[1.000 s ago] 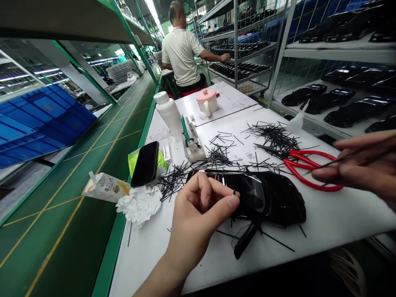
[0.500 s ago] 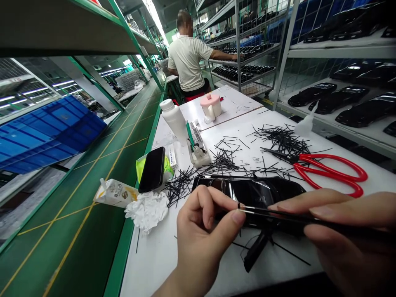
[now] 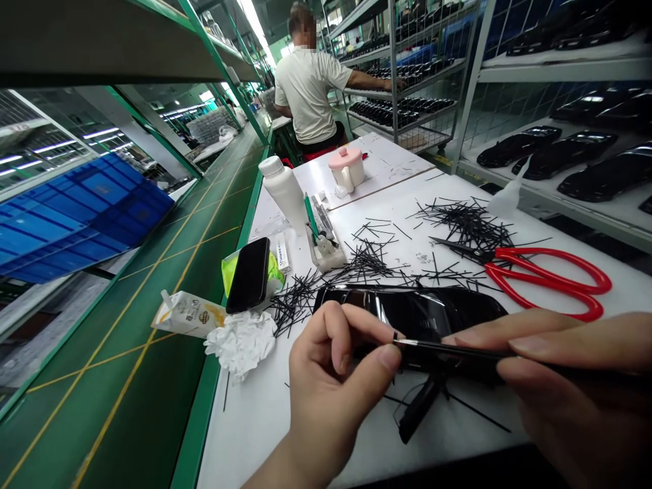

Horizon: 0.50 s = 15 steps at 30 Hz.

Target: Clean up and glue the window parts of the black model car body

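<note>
My left hand (image 3: 339, 380) is closed, its thumb and index finger pinching a tiny black piece (image 3: 395, 337). From the right, my right hand (image 3: 565, 367) grips black tweezers (image 3: 458, 349), whose silvery tips meet at that piece. Behind both hands lies a glossy black car body (image 3: 422, 307), partly covered by my fingers. A small black part (image 3: 420, 411) with a clear edge rests on the white tabletop below the tweezers. Thin black strips (image 3: 369, 261) are scattered behind the car body.
Red-handled scissors (image 3: 555, 278) lie at the right. Further left are a phone (image 3: 248, 275), crumpled tissue (image 3: 242, 343), a drink carton (image 3: 188, 314), a tool holder (image 3: 326, 251) and a white bottle (image 3: 282, 190). A person (image 3: 310, 95) sits beyond a lidded cup (image 3: 346, 168).
The tweezer tips, slightly apart before, now look closed together at the tiny piece. The view has shifted a little; both hands keep nearly the same pose.
</note>
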Each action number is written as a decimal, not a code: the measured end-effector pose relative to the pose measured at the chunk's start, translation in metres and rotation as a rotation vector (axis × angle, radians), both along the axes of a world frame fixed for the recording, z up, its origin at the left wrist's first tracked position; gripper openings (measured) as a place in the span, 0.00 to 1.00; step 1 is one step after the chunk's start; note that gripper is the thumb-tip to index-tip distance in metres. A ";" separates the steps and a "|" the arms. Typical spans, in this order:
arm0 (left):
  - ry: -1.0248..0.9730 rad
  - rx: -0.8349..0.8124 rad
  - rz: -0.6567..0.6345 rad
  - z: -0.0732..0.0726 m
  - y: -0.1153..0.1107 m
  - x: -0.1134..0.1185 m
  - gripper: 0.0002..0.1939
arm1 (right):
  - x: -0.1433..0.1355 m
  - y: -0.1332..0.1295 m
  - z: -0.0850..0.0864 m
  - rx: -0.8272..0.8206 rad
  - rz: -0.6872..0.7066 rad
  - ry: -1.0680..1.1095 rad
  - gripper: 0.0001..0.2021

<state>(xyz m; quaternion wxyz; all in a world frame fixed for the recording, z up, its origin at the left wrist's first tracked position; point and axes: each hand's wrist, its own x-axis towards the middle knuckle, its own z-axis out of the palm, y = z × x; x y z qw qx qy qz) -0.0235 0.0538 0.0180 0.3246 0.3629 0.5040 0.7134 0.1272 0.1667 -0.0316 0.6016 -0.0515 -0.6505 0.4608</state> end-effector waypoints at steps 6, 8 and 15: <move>-0.043 0.099 0.238 -0.006 0.018 -0.027 0.09 | 0.024 -0.006 -0.012 0.052 0.005 -0.184 0.14; -0.050 0.101 0.350 -0.011 0.026 -0.035 0.08 | 0.022 -0.019 -0.007 0.031 -0.064 -0.286 0.06; 0.148 0.018 0.432 -0.020 0.039 -0.040 0.10 | 0.001 -0.028 -0.002 0.098 -0.213 -0.351 0.12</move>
